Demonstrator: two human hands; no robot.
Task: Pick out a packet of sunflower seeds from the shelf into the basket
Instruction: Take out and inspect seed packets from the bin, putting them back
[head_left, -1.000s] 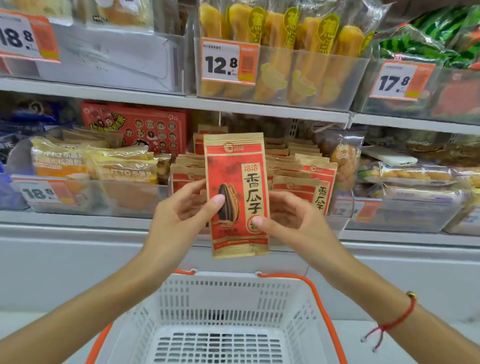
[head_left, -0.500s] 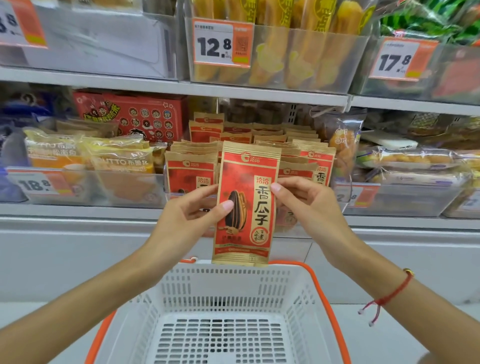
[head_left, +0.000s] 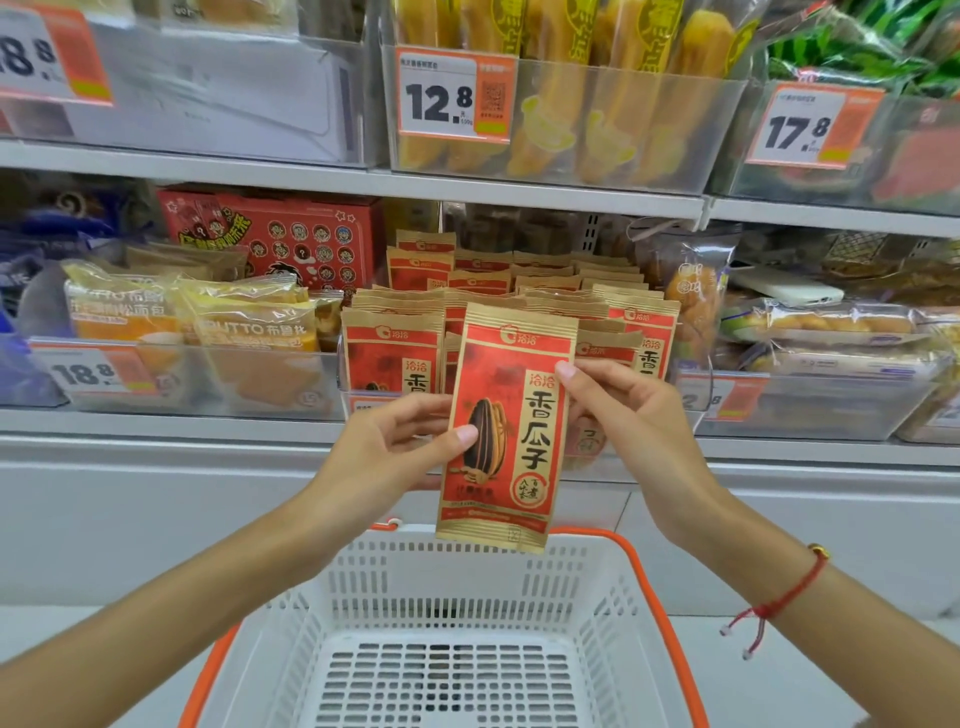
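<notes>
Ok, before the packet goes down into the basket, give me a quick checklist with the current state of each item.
1. Packet held: ok, left hand and right hand both pinch it.
2. Packet clear of the shelf stock: ok.
3. Packet over the basket: ok, its bottom edge hangs at the far rim.
4. Basket has room: ok, visible floor bare.
5. Right product: ok, sunflower seed pictured.
6. Grip firmness: cannot tell.

head cam: 1 view only | worn at head height, faces forward-down | close to shelf (head_left: 519, 187) front | basket (head_left: 618, 571) at bottom edge, both forearms enter from below
</notes>
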